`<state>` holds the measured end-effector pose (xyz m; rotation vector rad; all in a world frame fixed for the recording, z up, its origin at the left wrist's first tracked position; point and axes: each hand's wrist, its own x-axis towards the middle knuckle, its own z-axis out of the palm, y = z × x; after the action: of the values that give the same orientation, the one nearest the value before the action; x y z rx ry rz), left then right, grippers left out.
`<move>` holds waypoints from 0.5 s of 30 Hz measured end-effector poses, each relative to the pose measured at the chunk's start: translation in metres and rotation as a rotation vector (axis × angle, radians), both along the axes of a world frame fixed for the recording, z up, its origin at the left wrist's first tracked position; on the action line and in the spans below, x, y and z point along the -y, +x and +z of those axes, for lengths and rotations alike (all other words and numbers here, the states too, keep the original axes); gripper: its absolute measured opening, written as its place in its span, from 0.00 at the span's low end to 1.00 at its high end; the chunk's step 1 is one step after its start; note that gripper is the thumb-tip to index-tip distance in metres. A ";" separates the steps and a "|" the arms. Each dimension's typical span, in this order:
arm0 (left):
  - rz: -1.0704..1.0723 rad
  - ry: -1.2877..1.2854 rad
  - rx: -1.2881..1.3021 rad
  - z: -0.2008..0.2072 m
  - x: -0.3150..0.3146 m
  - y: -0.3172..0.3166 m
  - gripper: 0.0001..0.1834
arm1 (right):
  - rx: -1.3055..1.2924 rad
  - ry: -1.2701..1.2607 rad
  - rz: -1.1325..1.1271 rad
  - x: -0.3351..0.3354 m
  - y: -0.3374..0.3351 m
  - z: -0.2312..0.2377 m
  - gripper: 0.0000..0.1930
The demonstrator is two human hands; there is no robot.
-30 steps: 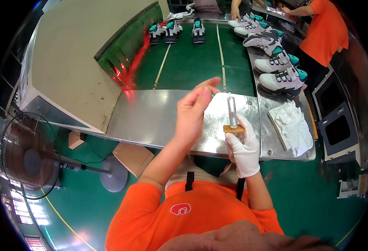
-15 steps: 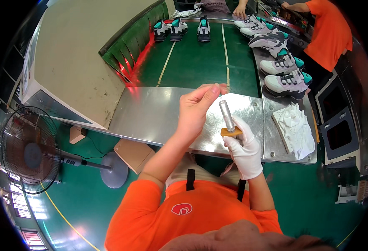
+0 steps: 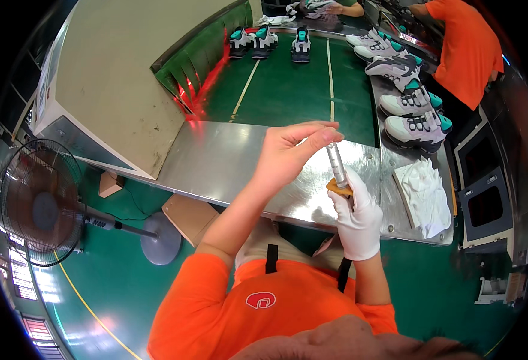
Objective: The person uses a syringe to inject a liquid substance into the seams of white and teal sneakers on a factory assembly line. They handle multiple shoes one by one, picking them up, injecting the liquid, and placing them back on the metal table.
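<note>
Slim silvery cylinder (image 3: pixel 336 163) between two hands, above the metal worktop (image 3: pixel 216 157).
The gloved right hand (image 3: pixel 360 221) grips its amber base (image 3: pixel 338 188); the bare left hand (image 3: pixel 289 155) pinches its top. White cloth (image 3: pixel 427 201) lies rightward, sneakers (image 3: pixel 416 131) beyond.

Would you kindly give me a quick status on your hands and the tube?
Right hand gloved, holding tube at tan base. Left hand bare, fingertips at tube's top. White cloth off to right, apart from both hands.
</note>
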<state>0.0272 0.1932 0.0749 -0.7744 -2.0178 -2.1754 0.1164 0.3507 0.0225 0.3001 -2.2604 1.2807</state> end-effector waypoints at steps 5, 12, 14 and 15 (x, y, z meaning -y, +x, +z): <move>-0.075 0.084 -0.028 0.003 0.001 0.004 0.12 | -0.012 -0.042 -0.001 0.006 0.005 0.003 0.23; -0.279 0.220 -0.068 -0.003 0.002 0.015 0.15 | 0.590 -0.788 0.410 -0.007 0.017 0.026 0.18; -0.324 0.278 -0.041 -0.008 0.000 0.015 0.16 | 0.696 -0.953 0.641 -0.018 0.013 0.020 0.18; -0.350 0.308 -0.028 -0.011 -0.002 0.015 0.16 | 0.744 -1.034 0.755 -0.023 0.011 0.016 0.18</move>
<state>0.0417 0.1955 0.0643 -1.1710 -1.5698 -2.5546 0.1277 0.3741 0.0384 0.3112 -1.6055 3.1476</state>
